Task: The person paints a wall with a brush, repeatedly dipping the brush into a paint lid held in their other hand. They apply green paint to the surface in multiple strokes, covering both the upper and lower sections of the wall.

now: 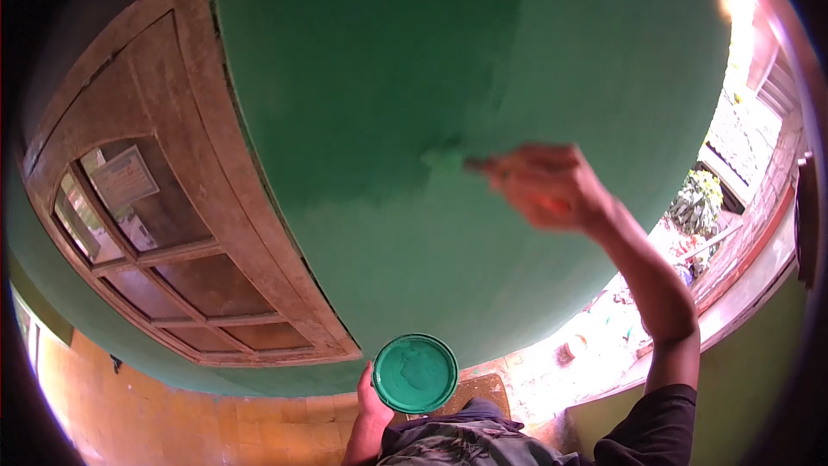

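We take the green wall (414, 78) as our mark. Our right hand (548, 185) is raised against it, fingers closed round a brush (474, 164) whose tip touches the wall where darker wet paint meets the lighter coat; the hand is blurred, so we cannot tell the grip more finely. Below the wall, our left hand (373, 401) curls its fingers round the edge of a round dish of green paint (415, 373). Left of the wall stands a wooden window frame (172, 233).
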`<state>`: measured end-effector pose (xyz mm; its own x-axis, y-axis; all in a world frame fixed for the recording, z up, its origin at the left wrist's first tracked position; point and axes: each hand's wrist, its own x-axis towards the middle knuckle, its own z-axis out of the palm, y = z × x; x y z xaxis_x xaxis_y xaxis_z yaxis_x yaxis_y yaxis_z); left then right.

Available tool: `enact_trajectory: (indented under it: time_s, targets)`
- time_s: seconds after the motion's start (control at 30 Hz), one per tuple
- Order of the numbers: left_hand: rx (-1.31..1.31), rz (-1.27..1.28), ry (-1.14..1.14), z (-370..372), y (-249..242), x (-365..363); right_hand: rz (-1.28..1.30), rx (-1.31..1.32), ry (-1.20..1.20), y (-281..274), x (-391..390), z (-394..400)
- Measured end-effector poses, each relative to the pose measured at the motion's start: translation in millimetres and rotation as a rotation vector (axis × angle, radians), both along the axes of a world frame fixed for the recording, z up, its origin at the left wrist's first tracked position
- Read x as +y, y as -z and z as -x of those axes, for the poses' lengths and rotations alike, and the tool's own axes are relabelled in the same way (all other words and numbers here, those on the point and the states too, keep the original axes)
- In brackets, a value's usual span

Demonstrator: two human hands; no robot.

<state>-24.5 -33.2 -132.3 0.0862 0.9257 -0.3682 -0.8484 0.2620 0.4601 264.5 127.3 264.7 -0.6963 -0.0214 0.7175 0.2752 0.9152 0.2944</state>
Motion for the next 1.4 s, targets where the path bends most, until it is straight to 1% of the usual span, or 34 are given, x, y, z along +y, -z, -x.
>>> enact_trajectory:
  time_s: [0.07,0.1,0.17,0.2,0.27,0.3,0.37,0.4,0.47,0.5,0.57,0.6,0.67,0.7,0.73,0.8,0.83,0.87,0.93,0.97,1.0,1.07,1.1,1.2,1.23,1.27,1.3,1.33,1.4]
  targets:
    - [0.025,0.001,0.020,-2,4,-2,0.035,0.077,0.120,-26,3,-11]
    - [0.048,0.009,0.039,-5,-2,-3,0.035,0.088,0.124,-30,0,-11]
    - [0.046,0.010,0.069,-6,-4,-10,-0.472,0.248,0.144,-33,-5,0]
    - [0.052,0.014,0.070,-7,-4,-13,-0.468,0.255,0.147,-19,-6,8]
    - [0.069,0.026,0.038,-11,-6,-12,-0.361,-0.028,0.249,24,-15,20]
    - [0.059,0.018,0.045,-13,-11,-13,-0.363,-0.023,0.250,31,-19,19]
    - [0.052,0.004,0.045,-15,-10,-14,0.000,-0.189,0.089,37,-22,19]
    - [0.041,-0.005,0.047,-16,-10,-14,-0.004,-0.188,0.086,31,-16,15]
    - [0.033,-0.005,0.050,-16,-8,-5,0.108,0.089,0.052,6,3,4]
    - [0.019,0.010,0.055,-17,-6,-6,0.113,0.092,0.054,-4,2,0]
    - [0.023,0.016,0.065,-15,-6,-9,-0.033,0.248,0.173,-24,-4,1]
    - [0.019,0.008,0.072,-16,-7,-5,-0.036,0.248,0.169,-25,-2,5]
    - [0.029,0.013,0.059,-15,-5,-4,-0.642,0.365,0.104,-18,-3,14]
    - [0.038,0.015,0.050,-15,-4,-4,-0.727,0.316,0.120,-3,3,14]
    - [0.034,0.022,0.053,-18,-9,-3,-0.722,0.311,0.122,12,2,16]
    - [0.036,-0.033,0.048,-22,-21,-2,-0.439,-0.096,0.201,41,-11,24]
    - [0.076,-0.003,0.035,-21,-16,1,-0.223,-0.168,0.174,44,-23,21]
    - [0.062,-0.026,0.045,-21,-21,2,-0.188,-0.172,0.158,47,-29,21]
    - [0.019,-0.036,0.065,-25,-32,9,0.482,0.196,0.008,54,-38,21]
    - [-0.006,-0.023,0.076,-25,-35,9,0.685,0.230,0.035,55,-48,18]
    - [-0.008,-0.037,0.077,-26,-37,11,0.729,0.219,0.032,67,-53,16]
    - [-0.013,-0.040,0.072,-29,-41,14,0.991,0.150,0.068,88,-62,11]
    - [0.003,-0.028,0.068,-32,-46,17,0.993,0.022,0.125,102,-64,6]
    - [0.027,0.001,0.081,-39,-51,19,1.131,-0.049,0.062,157,-71,5]
    - [0.030,0.005,0.096,-41,-48,21,1.109,-0.121,0.077,171,-72,4]
    - [0.033,0.011,0.112,-43,-43,22,1.088,-0.192,0.091,180,-73,5]
    - [0.025,-0.007,0.143,-44,-40,25,1.087,-0.198,0.046,185,-75,9]
    - [0.025,0.003,0.157,-46,-39,24,1.098,-0.190,0.057,190,-75,11]
    - [0.070,0.016,0.181,-52,-39,24,1.067,-0.239,-0.028,202,-72,12]
